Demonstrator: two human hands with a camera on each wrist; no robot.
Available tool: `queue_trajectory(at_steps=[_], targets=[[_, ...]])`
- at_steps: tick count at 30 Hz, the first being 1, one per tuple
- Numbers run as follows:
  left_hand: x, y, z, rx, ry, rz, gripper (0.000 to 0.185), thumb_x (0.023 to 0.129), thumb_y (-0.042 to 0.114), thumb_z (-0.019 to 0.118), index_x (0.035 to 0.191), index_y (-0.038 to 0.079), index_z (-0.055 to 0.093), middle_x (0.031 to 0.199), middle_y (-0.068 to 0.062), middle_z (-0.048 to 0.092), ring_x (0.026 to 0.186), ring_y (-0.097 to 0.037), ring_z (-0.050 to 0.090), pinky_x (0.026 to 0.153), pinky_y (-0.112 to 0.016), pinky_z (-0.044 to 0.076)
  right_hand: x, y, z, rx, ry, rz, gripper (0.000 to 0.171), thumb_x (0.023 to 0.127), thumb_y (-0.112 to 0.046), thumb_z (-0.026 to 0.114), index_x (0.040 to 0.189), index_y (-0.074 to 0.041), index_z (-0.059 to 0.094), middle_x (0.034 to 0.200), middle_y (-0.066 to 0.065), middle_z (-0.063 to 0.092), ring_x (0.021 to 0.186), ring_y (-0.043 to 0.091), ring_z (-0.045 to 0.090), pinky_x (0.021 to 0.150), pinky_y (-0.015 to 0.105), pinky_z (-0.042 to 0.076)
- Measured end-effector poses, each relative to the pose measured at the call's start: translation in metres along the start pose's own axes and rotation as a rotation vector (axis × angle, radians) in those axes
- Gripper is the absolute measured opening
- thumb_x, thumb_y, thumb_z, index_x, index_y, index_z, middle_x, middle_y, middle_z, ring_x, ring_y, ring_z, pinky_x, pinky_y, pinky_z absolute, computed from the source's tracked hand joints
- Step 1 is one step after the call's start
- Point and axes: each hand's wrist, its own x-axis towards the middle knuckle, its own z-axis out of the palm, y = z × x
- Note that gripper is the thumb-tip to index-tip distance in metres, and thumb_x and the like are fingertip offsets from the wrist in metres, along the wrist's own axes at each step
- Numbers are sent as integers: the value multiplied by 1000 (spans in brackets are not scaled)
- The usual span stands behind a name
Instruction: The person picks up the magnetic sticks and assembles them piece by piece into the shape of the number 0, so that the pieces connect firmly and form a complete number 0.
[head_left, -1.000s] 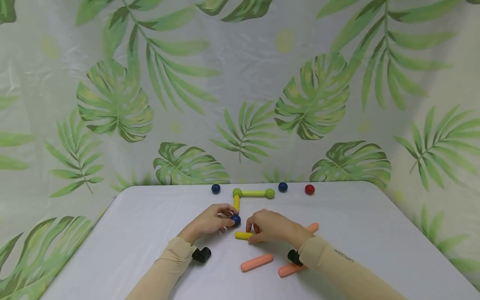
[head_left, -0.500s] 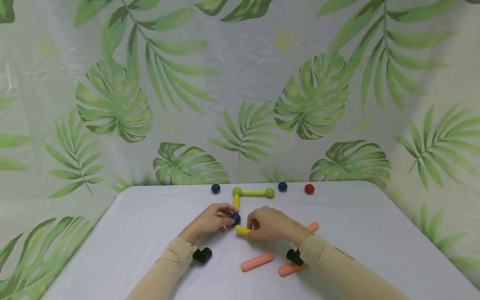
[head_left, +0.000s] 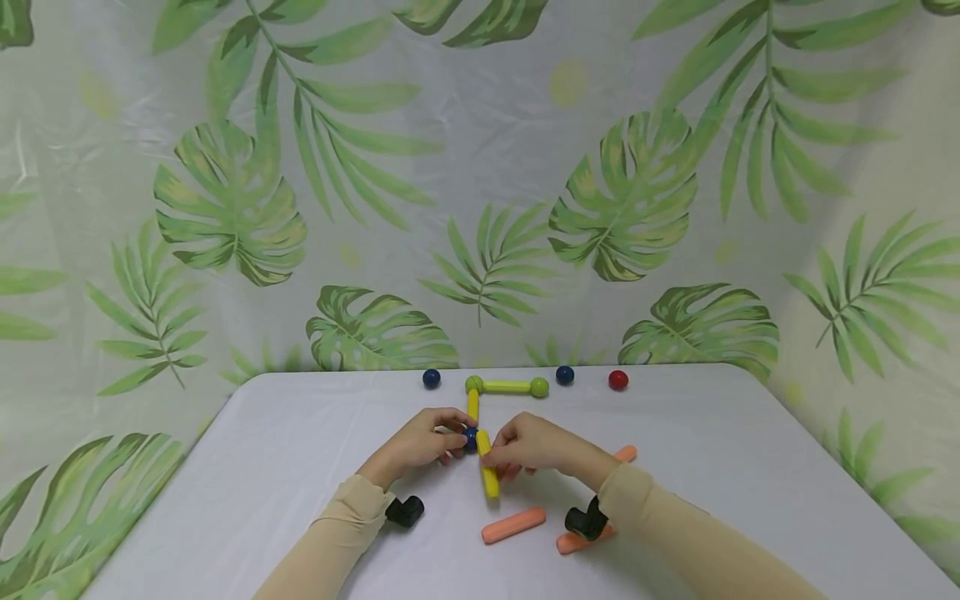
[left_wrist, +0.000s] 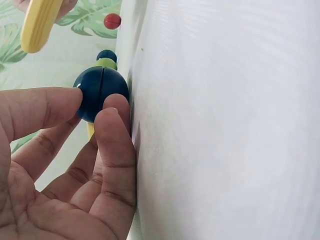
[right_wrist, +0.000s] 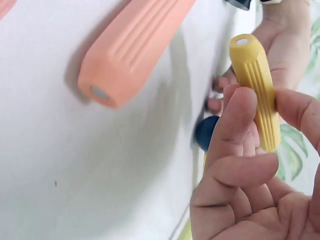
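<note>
Pinching the yellow stick [right_wrist: 265,102] near its middle between thumb and finger, the right hand [head_left: 534,443] holds it up off the white table [head_left: 247,467]; the left hand [head_left: 426,436] has its fingertips clamped on the blue ball [left_wrist: 92,94], which sits at the near end of the yellow rod [head_left: 473,407]. The left wrist view shows stick and ball apart. With so narrow a pinch, the stick could pivot or slip if its end knocked the ball off-centre, and such a knock might jar ball and rod loose from the green ball [head_left: 474,384] beyond. Half a second ago the stick lay crosswise; now it points lengthwise, one end near the ball, while the left hand has hardly moved.
</note>
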Motion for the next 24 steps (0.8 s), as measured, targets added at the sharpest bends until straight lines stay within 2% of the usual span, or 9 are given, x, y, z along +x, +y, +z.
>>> queue_trajectory(at_steps=[14, 24], targets=[[-2, 0, -1, -14, -10, 8, 28, 104, 8, 66, 131, 5, 72, 122, -16, 71, 84, -17, 70, 69, -29, 56, 12, 7, 17, 168, -66, 94, 31, 96, -35, 79, 84, -6, 78, 67, -2, 74, 58, 6, 61, 54, 18, 38], [-1, -1, -1, -16, -8, 8, 28, 103, 10, 67, 131, 5, 72, 121, -16, 70, 85, -17, 70, 69, -29, 57, 15, 4, 22, 172, -78, 111, 31, 97, -34, 78, 85, -6, 78, 68, -1, 75, 58, 5, 65, 55, 17, 46]])
